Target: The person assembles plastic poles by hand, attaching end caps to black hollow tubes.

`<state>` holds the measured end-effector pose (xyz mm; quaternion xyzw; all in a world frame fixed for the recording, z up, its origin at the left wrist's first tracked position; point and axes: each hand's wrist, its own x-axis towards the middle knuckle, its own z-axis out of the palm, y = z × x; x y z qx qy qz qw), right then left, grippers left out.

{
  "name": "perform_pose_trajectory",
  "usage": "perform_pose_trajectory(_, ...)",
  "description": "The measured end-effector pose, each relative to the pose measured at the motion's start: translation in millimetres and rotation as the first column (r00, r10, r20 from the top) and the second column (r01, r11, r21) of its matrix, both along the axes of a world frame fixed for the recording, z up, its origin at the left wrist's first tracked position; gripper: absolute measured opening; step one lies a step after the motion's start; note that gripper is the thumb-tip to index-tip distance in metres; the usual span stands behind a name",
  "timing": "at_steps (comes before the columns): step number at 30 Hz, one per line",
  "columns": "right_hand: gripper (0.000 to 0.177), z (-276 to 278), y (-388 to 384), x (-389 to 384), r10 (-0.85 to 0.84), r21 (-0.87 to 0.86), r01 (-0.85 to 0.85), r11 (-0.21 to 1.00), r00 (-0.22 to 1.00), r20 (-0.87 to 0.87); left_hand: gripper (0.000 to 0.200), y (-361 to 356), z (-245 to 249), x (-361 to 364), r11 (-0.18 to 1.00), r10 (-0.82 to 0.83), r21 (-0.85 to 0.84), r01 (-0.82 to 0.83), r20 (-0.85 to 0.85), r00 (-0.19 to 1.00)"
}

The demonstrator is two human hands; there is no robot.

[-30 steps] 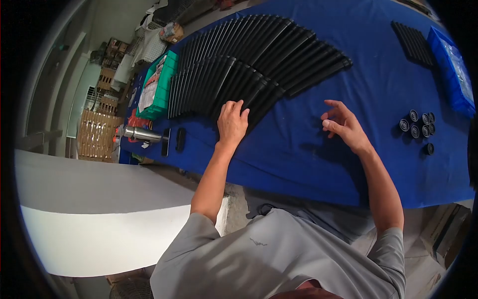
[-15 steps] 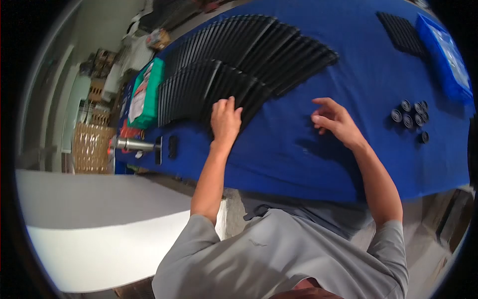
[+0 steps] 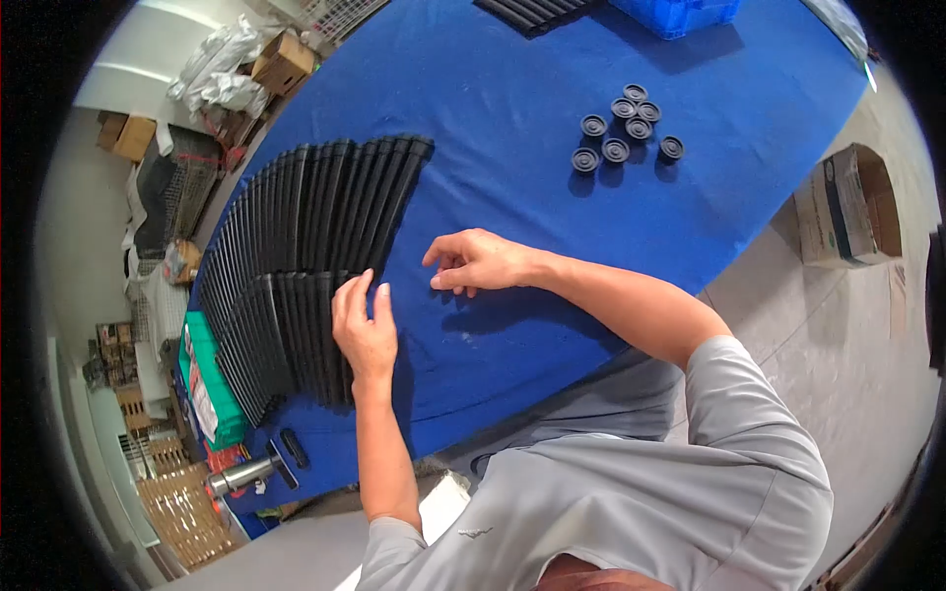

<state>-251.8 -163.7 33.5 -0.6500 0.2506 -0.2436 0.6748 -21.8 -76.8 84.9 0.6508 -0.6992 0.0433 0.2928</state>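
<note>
Black ribbed tubes [image 3: 325, 197] lie side by side in two fanned rows on the blue cloth. My left hand [image 3: 365, 330] rests at the right end of the nearer row of tubes [image 3: 286, 335], its thumb and fingers apart, fingertips over the tube tops. Just to the right, my right hand [image 3: 483, 261] hovers above the cloth with fingers loosely bent and nothing visible in them. Its shadow falls on the cloth below. Round black caps [image 3: 639, 129] with ringed tops stand in a small group farther to the right.
A blue crate [image 3: 675, 15] and more black tubes [image 3: 537, 12] are at the far edge. On the left stand a green bin [image 3: 212, 379], a metal flask [image 3: 241, 477] and a phone [image 3: 283, 465]. A cardboard box [image 3: 847, 207] sits on the floor at right.
The view has swung to the right, so the tubes appear farther left and the caps nearer the middle. My right hand has come closer to my left hand.
</note>
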Motion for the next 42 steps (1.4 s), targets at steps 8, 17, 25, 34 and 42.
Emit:
perform_pose_trajectory(8, 0.017, -25, 9, 14, -0.147, -0.652, 0.151, 0.743, 0.987, 0.060, 0.025, -145, 8, -92, 0.923, -0.383, -0.026, 0.383, -0.122, 0.915)
perform_pose_trajectory(17, 0.012, -27, -4, 3, -0.251, -0.848, 0.083, 0.523, 0.966, -0.060, 0.054, -368, -42, -205, 0.831, -0.556, 0.068, 0.552, 0.132, 0.820)
perform_pose_trajectory(25, 0.012, -15, -6, -7, -0.209, -0.796, 0.026, 0.604, 0.970, -0.127, 0.068, -470, -64, -252, 0.780, -0.612, 0.287, 0.557, 0.165, 0.773)
perform_pose_trajectory(34, 0.012, -17, -6, -4, -0.217, -0.773, 0.068, 0.630, 0.972, -0.092, 0.057, -479, -55, -240, 0.963, -0.248, 0.066, 0.260, -0.149, 0.957)
perform_pose_trajectory(42, 0.012, -23, -6, -4, -0.220, -0.792, 0.116, 0.599, 0.975, -0.023, 0.050, -490, -79, -248, 0.941, -0.273, 0.161, 0.299, -0.165, 0.948)
